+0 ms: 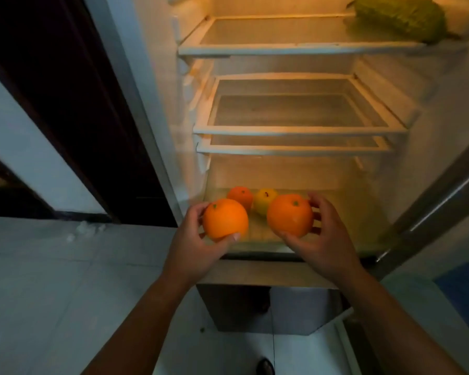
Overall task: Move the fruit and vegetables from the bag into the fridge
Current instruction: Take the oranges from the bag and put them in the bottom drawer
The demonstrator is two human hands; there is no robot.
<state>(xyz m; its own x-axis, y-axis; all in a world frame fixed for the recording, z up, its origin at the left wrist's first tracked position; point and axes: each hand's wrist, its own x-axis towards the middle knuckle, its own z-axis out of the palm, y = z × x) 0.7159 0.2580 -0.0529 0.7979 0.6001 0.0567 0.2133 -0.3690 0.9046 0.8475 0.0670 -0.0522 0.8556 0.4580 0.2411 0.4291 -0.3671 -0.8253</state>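
Observation:
The fridge stands open before me, lit inside. My left hand point(194, 246) grips an orange point(225, 219) at the front left of the bottom compartment point(344, 212). My right hand point(326, 239) grips a second orange point(289, 215) beside it, fingers curled around its right side. Behind them, on the compartment floor, lie a smaller orange point(240, 196) and a yellow fruit point(266, 198). A green leafy vegetable point(404, 16) lies on the top shelf at the right. No bag is in view.
Three glass shelves point(298, 129) sit above the bottom compartment. The fridge door point(439, 201) hangs open at the right. A dark doorway point(73, 109) is on the left. Pale tiled floor point(52, 280) lies below, with a blue object point(463, 290) at the right edge.

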